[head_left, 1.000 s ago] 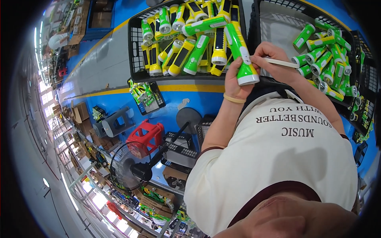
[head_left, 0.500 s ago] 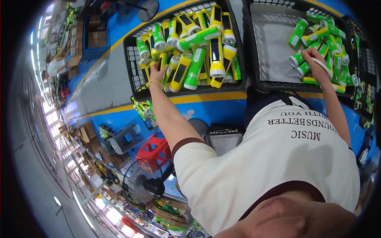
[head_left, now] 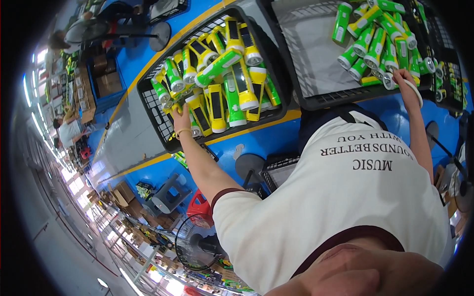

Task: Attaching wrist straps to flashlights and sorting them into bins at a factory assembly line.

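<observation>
My left hand (head_left: 181, 118) reaches into the near left corner of a black crate (head_left: 148, 106) heaped with yellow and green flashlights. Its fingers are closed around a yellow flashlight (head_left: 174, 104), partly hidden by the hand. Several flashlights in this heap have dark solar panels; a green flashlight (head_left: 217, 68) lies across the top. On the right, my right hand (head_left: 406, 85) is closed at the white head of a flashlight (head_left: 389, 82), near the front edge of a second crate (head_left: 326, 102). Green and yellow flashlights (head_left: 377, 42) are piled on that crate's right side.
Another crate of flashlights (head_left: 447, 74) stands at the far right. Below my left arm are a red stool (head_left: 198, 209), a grey stool (head_left: 170, 197) and a fan (head_left: 197, 241). A dark crate (head_left: 279, 172) sits beside my body. Cardboard boxes (head_left: 106, 76) stand far left.
The view has shifted and turned. My left hand has drawn toward the crate's near left corner and closed on a yellow flashlight. My right hand has moved right along the pile.
</observation>
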{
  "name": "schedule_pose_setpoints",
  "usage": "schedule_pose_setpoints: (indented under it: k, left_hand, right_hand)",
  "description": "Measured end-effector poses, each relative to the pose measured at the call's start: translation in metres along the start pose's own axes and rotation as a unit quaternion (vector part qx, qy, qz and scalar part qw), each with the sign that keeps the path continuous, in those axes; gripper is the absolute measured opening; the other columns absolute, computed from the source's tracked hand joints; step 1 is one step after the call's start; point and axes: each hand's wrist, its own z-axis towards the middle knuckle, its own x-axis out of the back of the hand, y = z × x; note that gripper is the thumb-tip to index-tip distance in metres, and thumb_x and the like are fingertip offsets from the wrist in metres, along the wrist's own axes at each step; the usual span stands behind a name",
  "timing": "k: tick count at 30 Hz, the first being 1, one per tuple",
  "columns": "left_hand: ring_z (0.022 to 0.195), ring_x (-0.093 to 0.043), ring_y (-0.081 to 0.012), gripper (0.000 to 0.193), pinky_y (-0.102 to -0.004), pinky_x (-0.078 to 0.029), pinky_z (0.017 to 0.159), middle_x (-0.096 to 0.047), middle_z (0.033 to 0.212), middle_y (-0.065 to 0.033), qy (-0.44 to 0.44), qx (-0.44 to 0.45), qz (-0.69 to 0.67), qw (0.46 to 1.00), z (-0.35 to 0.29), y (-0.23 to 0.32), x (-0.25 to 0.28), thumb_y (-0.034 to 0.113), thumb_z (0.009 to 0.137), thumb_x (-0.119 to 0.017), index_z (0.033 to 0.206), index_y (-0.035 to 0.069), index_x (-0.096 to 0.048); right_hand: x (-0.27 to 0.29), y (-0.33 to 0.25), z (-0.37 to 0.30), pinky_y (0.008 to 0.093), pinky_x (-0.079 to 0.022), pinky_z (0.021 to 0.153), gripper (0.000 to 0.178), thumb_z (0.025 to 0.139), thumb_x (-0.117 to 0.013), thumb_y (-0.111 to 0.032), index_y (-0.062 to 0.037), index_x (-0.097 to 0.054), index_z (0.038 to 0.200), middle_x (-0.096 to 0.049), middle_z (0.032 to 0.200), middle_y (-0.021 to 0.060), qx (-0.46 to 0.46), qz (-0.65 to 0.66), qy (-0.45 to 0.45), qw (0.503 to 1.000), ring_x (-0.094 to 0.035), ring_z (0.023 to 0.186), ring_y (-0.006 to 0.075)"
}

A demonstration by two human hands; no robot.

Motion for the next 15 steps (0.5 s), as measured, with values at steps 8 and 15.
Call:
schedule_pose_setpoints:
  k: [8,15]
  left_hand:
    - [0.114,-0.04,-0.031,0.063,-0.0534,-0.029,0.092,-0.044,0.123,-0.0155,0.333,-0.068,0.149,0.929,-0.019,0.066,-0.039,0.033,0.075,-0.064,0.126,0.007,-0.037]
    - [0.092,-0.052,-0.0322,0.039,-0.038,-0.041,0.081,-0.056,0.1,-0.0163,-0.08,-0.504,-0.277,0.814,-0.199,0.388,-0.2,0.02,0.071,-0.066,0.103,0.002,-0.054]
  right_hand:
    - [-0.01,-0.015,0.019,0.0205,-0.037,0.064,0.019,0.085,-0.055,-0.024,-0.0053,-0.054,0.08,-0.052,0.074,-0.0015,0.002,-0.042,-0.041,0.998,-0.048,0.072,0.0059]
    - [0.003,-0.013,0.032,0.0186,-0.04,0.07,0.018,0.086,-0.057,-0.023,-0.0054,-0.053,0.083,-0.053,0.075,-0.0012,-0.002,0.122,-0.037,0.992,-0.049,0.073,0.0047]
